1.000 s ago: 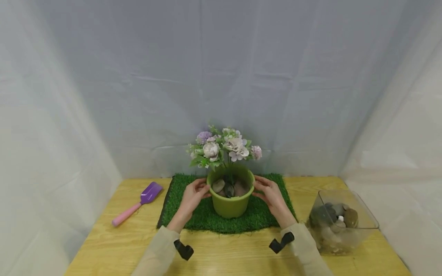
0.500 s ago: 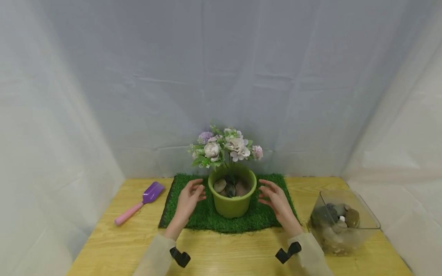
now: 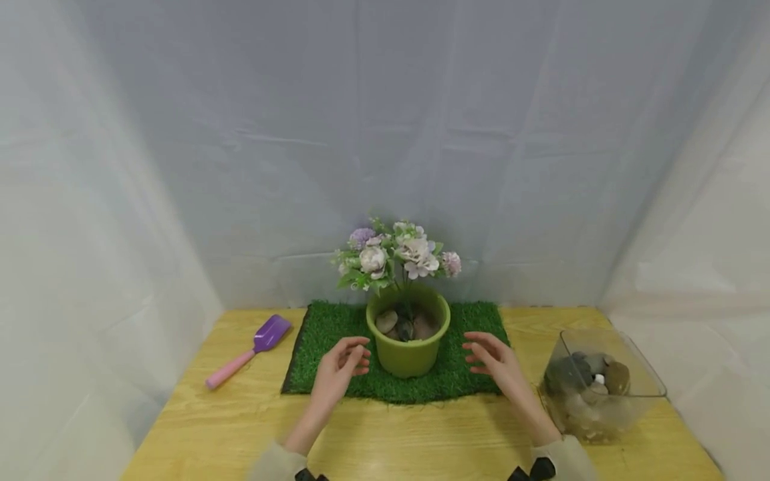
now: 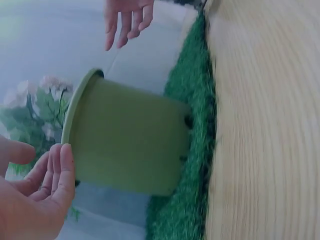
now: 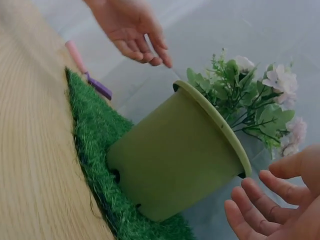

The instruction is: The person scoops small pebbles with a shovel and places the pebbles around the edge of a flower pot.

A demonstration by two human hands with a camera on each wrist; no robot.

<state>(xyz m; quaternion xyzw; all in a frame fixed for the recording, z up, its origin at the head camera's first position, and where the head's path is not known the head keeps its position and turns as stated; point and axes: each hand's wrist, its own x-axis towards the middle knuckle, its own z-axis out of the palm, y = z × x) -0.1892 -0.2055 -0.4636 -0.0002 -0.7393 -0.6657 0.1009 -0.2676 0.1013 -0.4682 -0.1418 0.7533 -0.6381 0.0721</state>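
A green flower pot (image 3: 409, 357) stands upright on a mat of artificial grass (image 3: 337, 321). Stones (image 3: 426, 326) lie inside it, around the stems of an artificial bouquet (image 3: 400, 254) in white, pink and purple. My left hand (image 3: 337, 367) hovers at the pot's near left, fingers loosely bent and holding nothing. On the other side my right hand (image 3: 496, 361) is held apart from the pot, its fingers relaxed and spread. Both wrist views show the pot's smooth wall between the two hands.
A small shovel (image 3: 255, 351) with purple blade and pink handle lies left of the mat. At the right, a clear plastic container (image 3: 631, 401) holds several stones (image 3: 616, 379). White sheeting (image 3: 385, 133) hangs behind and beside the wooden table (image 3: 385, 441).
Both hands have let go of the pot's rim, moved apart to either side and drawn back towards the body. The pot stays in its place on the mat.
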